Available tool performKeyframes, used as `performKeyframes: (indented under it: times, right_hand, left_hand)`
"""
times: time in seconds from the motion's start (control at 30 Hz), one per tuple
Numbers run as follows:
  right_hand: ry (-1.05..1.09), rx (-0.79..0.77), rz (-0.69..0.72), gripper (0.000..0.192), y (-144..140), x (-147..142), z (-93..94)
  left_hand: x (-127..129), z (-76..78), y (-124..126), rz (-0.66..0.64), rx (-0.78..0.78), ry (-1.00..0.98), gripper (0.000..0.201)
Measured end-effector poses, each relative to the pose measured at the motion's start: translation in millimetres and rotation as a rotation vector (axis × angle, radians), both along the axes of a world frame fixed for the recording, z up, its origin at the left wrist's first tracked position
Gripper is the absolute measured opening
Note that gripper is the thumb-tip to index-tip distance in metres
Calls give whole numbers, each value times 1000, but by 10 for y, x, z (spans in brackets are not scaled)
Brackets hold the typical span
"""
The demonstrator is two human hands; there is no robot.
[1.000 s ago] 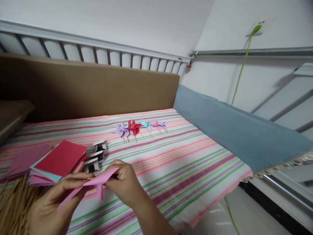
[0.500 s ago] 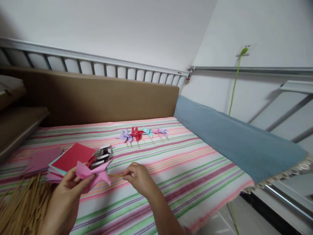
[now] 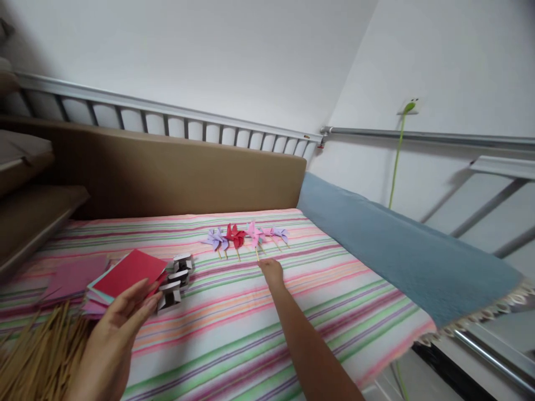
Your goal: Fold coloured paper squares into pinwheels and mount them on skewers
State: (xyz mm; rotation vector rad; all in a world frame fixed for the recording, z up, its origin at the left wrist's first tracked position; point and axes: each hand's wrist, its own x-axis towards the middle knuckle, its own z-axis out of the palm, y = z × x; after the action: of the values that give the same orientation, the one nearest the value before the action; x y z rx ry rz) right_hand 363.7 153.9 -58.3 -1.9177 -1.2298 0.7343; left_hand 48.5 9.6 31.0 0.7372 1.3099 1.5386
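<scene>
Moved: my right hand (image 3: 271, 271) carried the pink pinwheel (image 3: 253, 233) into the pinwheel row, fingers pinching its stick.
Left hand (image 3: 125, 312): fingers wide, empty, beside the paper stack (image 3: 125, 273), far left of the row.

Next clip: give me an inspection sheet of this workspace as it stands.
Surface: striped cloth over the bed.
Job's things: pink pinwheel in a row of pinwheels; red paper stack.
Clutter: wooden sticks; small black-and-white pieces.
Hands: right hand at the pink pinwheel's stick; left hand open by the stack.
Cables: green cable from wall socket.
Surroundings: brown board, blue blanket, metal rail.
</scene>
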Motion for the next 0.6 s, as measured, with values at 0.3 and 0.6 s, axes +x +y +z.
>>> performKeyframes:
  times: [0.3, 0.6]
  right_hand:
    - [-157, -104, -20, 29, 437, -23, 9]
    - [-217, 277, 96, 25, -148, -454, 5]
  left_hand:
    - [-71, 25, -28, 25, -4, 5, 51]
    - [-278, 353, -218, 337, 380, -236, 25]
